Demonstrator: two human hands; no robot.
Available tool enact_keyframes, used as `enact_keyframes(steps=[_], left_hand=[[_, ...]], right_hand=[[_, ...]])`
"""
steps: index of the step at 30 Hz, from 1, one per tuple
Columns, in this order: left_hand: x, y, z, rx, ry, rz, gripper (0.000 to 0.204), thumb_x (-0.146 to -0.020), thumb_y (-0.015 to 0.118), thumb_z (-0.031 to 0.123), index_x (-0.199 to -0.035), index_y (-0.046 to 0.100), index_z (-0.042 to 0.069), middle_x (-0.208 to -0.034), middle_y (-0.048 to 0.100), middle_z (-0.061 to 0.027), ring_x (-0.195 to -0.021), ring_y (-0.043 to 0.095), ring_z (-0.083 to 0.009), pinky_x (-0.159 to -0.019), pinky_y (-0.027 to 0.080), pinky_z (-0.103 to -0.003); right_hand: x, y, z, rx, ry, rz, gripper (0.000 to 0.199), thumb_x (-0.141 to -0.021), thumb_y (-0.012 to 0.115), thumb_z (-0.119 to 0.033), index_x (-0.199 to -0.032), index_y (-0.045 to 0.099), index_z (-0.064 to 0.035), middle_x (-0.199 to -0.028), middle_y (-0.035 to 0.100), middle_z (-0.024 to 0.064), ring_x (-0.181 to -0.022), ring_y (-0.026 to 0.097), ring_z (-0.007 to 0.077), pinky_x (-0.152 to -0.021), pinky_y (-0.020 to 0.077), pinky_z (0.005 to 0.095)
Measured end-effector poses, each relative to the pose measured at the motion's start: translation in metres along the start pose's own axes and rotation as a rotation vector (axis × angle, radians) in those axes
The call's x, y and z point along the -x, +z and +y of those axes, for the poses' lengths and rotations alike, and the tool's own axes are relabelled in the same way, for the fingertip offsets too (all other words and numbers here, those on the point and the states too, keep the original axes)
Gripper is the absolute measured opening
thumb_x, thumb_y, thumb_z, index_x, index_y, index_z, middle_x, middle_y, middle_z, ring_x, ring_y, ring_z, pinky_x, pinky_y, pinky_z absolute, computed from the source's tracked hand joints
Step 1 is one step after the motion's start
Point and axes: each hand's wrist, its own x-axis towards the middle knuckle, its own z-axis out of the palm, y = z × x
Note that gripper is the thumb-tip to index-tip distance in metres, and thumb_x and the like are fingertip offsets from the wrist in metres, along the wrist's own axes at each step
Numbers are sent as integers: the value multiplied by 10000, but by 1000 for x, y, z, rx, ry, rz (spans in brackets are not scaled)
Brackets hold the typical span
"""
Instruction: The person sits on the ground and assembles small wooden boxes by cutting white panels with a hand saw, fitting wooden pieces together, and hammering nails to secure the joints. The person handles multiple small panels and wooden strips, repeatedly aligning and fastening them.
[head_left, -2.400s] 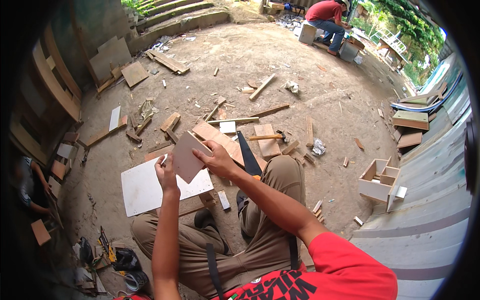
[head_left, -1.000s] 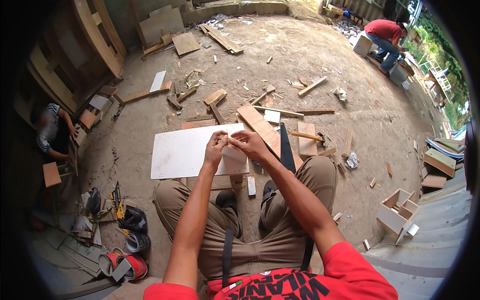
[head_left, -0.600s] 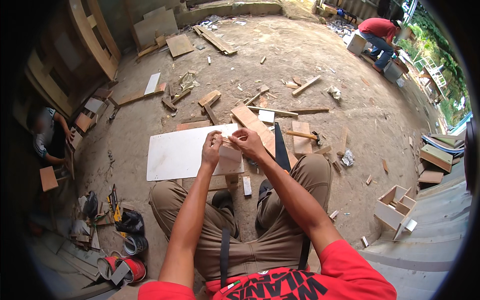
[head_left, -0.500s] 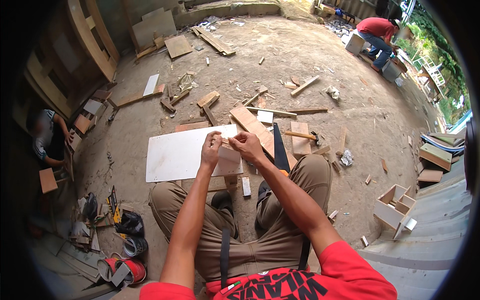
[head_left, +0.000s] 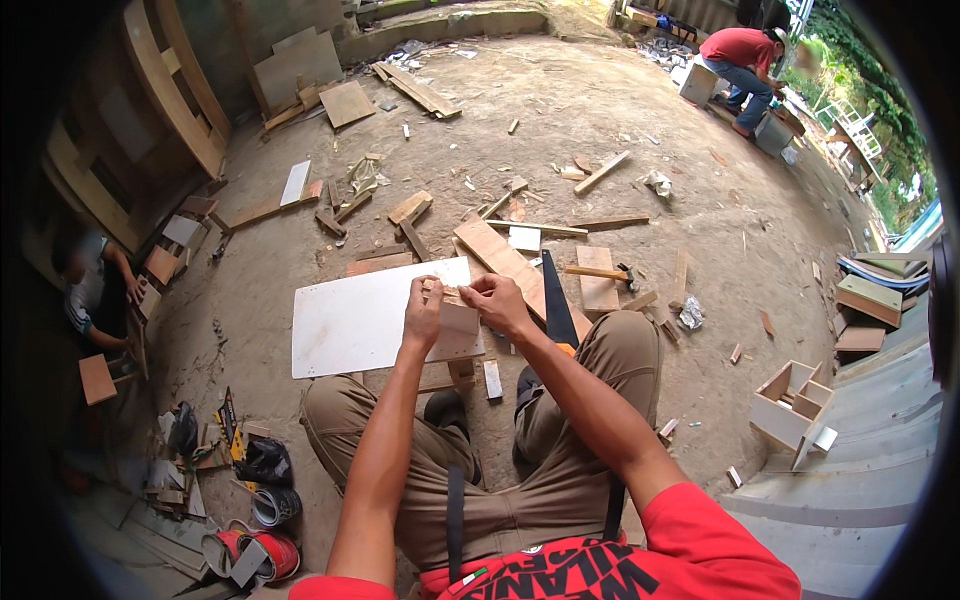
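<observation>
I'd keep the small board (head_left: 459, 334) upright and square, with even pressure along its top edge. The left hand (head_left: 424, 308) has its fingers curled nearly closed on that edge; the right hand (head_left: 497, 303) bunches its fingers close beside, whether gripping I can't tell. Pale and flat-faced, the small board hangs or stands just below the fingers, over the white panel (head_left: 350, 318)
</observation>
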Motion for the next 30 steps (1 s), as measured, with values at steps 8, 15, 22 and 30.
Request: enact_keyframes(steps=[8, 15, 22, 30], left_hand=[[1, 7, -7, -112, 117, 90, 257, -1020, 526, 288, -1137, 554, 61, -986, 605, -83, -910, 557, -156, -828, 469, -315], [8, 13, 18, -252, 57, 111, 320, -982, 589, 350, -1094, 574, 50, -937, 634, -101, -887, 595, -175, -798, 483, -328], [-1, -5, 12, -20, 4, 56, 182, -917, 698, 212, -932, 638, 40, -814, 655, -14, -759, 589, -85, -709, 477, -249], [-18, -18, 32, -170, 24, -254, 183, -944, 656, 181, -983, 685, 5, -830, 682, -28, -746, 603, -94, -707, 497, -262]], right_hand=[[-10, -4, 14, -13, 133, 82, 364, -865, 750, -337, -819, 731, 24, -693, 712, 112, -631, 677, 165, -609, 528, 323], [-1, -16, 5, 66, 18, -143, 366, -878, 729, -351, -949, 736, 8, -854, 741, 145, -821, 725, 208, -738, 566, 329], [5, -9, -7, -8, -22, -100, 262, -848, 741, -274, -892, 761, -17, -840, 742, 145, -788, 730, 243, -728, 564, 337], [15, -3, -11, 54, -107, 20, 286, -847, 749, -274, -964, 746, -12, -936, 716, 189, -877, 709, 284, -790, 549, 362]])
